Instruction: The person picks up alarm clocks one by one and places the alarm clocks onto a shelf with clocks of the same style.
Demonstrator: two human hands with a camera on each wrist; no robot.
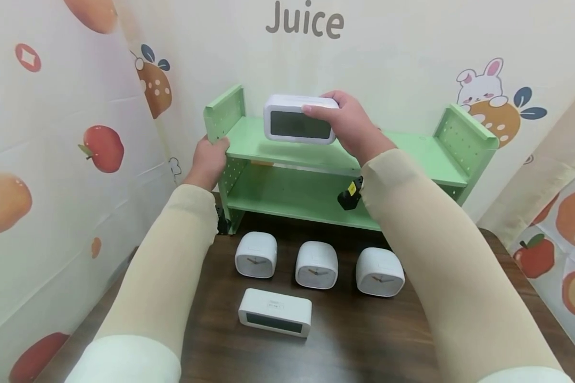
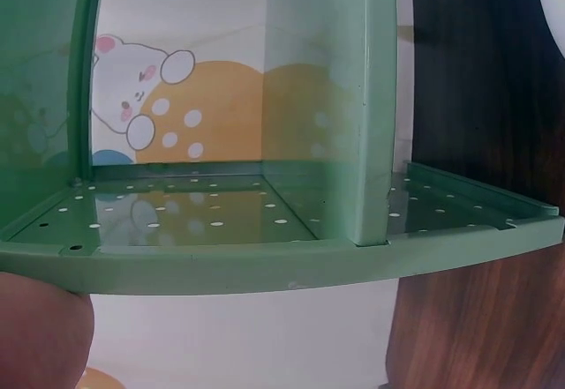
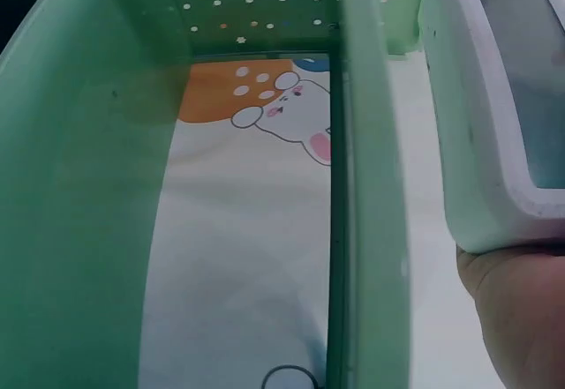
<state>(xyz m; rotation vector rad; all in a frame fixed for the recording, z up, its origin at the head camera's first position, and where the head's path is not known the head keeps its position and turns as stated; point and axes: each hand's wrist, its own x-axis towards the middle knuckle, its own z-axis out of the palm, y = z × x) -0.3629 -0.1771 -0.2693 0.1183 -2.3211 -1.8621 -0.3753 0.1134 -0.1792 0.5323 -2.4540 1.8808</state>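
My right hand (image 1: 352, 119) holds a white digital clock (image 1: 274, 101) with a dark display by its right end, thumb across the front. The clock is over the upper board of a green two-tier metal shelf (image 1: 292, 194). In the right wrist view the same clock (image 3: 481, 115) shows at the right edge, beside the shelf's rim. My left hand (image 1: 209, 159) grips the shelf's left side at the upper board, thumb on the board. In the left wrist view, part of this hand (image 2: 40, 332) shows below the perforated side panel (image 2: 221, 270).
Three small white analog clocks (image 1: 257, 242) (image 1: 317, 251) (image 1: 378, 259) stand in a row on the dark wooden table (image 1: 364, 340) before the shelf. Nearer lies a long white digital clock (image 1: 268, 300). A printed curtain (image 1: 402, 48) hangs behind and at both sides.
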